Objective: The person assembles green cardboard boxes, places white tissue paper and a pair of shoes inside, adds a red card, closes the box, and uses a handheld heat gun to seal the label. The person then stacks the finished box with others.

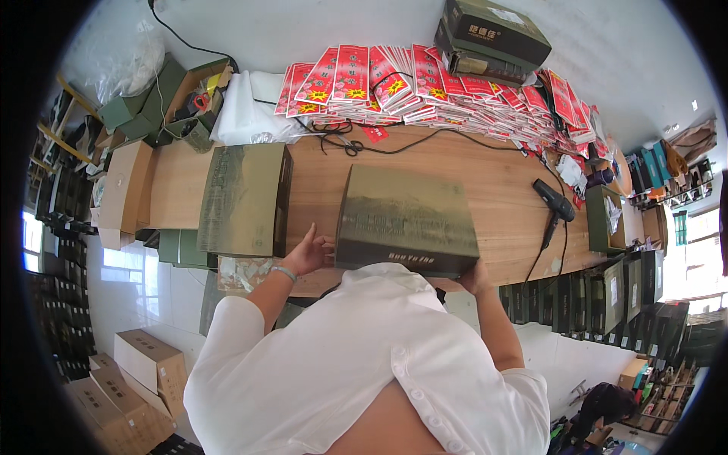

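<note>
A dark green shoebox (406, 216) with a blurred landscape print is in front of me, close to the table's near edge. Its near side faces me. My right hand (475, 279) grips the near right corner, with the fingers partly hidden by the box. To the left of the box is my left hand (309, 251), open, its fingers apart and their tips close to the box's left side; whether they touch it I cannot tell. A second green shoebox (244, 199), closed, stands on the table left of that hand.
Red-and-white printed packets (455, 95) lie heaped along the wall, with two stacked shoeboxes (493, 38) on top. A black hair dryer (555, 201) and its cord lie at the right. Brown cartons (144, 379) stand on the floor at left, and rows of shoeboxes (607, 296) at right.
</note>
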